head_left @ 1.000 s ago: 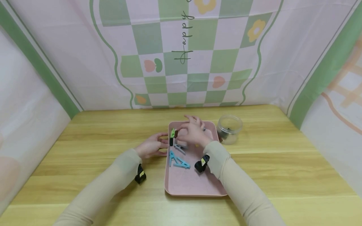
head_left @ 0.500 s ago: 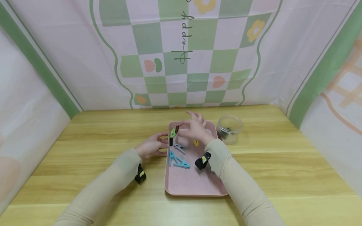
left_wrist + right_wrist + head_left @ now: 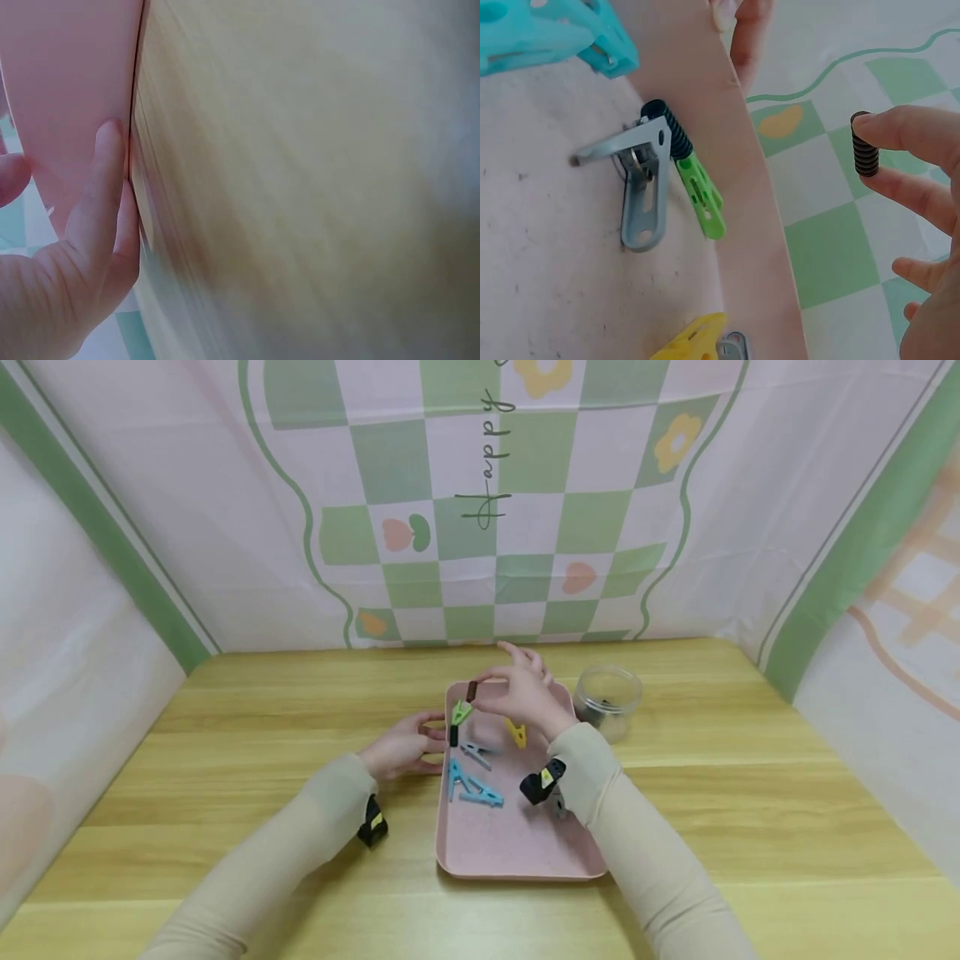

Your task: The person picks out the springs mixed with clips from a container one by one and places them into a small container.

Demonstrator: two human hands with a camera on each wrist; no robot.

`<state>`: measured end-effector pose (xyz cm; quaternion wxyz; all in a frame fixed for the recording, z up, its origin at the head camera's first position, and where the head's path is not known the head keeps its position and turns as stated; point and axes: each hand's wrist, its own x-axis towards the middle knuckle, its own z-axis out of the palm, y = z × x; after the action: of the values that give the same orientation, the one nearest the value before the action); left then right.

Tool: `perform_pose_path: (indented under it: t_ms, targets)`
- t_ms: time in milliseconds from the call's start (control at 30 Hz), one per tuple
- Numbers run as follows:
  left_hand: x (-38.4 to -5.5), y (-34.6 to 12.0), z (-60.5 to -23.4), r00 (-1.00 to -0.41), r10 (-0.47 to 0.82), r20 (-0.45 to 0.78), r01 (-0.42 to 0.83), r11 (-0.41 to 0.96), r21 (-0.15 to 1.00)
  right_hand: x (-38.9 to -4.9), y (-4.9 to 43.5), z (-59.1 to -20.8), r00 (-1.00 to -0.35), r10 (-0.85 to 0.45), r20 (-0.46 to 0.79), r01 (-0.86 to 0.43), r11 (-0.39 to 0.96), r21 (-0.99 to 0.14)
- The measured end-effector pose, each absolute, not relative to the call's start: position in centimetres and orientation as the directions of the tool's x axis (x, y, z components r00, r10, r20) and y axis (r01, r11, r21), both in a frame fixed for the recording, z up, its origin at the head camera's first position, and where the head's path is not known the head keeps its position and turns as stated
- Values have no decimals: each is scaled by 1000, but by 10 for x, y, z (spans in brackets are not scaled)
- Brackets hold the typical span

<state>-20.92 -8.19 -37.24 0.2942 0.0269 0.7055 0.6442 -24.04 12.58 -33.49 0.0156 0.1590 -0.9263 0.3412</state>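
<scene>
My right hand [image 3: 519, 697] pinches a dark ribbed cylinder [image 3: 865, 146], like a coil spring, between thumb and a finger above the far left corner of the pink tray [image 3: 517, 852]. My left hand [image 3: 402, 747] rests against the tray's left wall, its fingers fairly straight on the outer side in the left wrist view. Inside the tray lie a green clothespin [image 3: 461, 713], a black ribbed cylinder [image 3: 667, 124] touching it, a grey clothespin [image 3: 645, 184], blue clothespins [image 3: 482, 792] and a yellow clothespin [image 3: 517, 733]. My right forearm partly hides another grey piece [image 3: 559, 803].
A clear round jar [image 3: 609, 702] with dark things inside stands right beside the tray's far right side. The wooden table [image 3: 300, 693] ends at a patterned cloth backdrop [image 3: 525, 527].
My right hand has moved away from me and upward, carrying the dark ribbed cylinder toward the tray's far edge. The yellow clothespin has come into fuller view. My left hand stays in place.
</scene>
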Motion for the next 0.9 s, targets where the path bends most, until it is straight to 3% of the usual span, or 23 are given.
perform_pose_path:
  t_ms: [533,900]
  targets:
    - [-208,-81,-370,-830,398,-390,-347,178,921,-238,134,-320,-956,-267,118,-281,732,-620]
    - [-207,-81,-367,-826,407,-390,-349,173,921,-233,142,-305,-937,-310,158,-344,752,-562]
